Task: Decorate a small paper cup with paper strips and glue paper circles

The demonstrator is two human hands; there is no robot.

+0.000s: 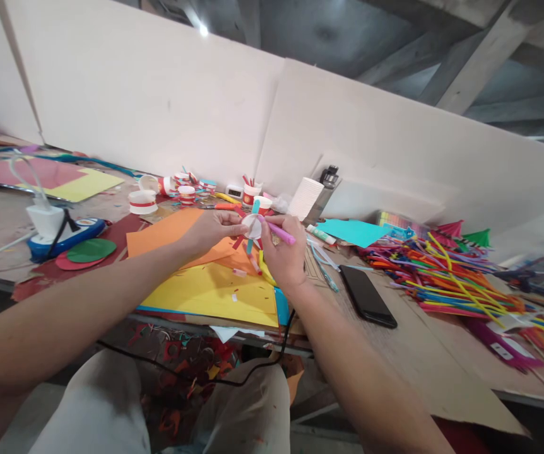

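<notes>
My left hand [214, 228] pinches a small white paper disc [252, 225] by its left side, above the papers. Teal and red strips stick out around the disc. In my right hand [285, 251] is a pink-purple marker [281, 232], gripped like a pen with its tip end at the disc. Whether the tip touches the disc is too small to tell. Beneath my hands lie orange paper [168, 234] and yellow paper [215, 293], with small scraps on the yellow. Paper cups with red bands [142, 202] stand behind my left hand.
A black phone [367, 295] lies right of my right hand, with bundled pipe cleaners [442, 271] beyond it. A blue-and-white power strip [66, 236] sits at left beside green and red discs [91, 250]. A black cable [196, 378] crosses above my lap. White panels [158, 94] stand behind.
</notes>
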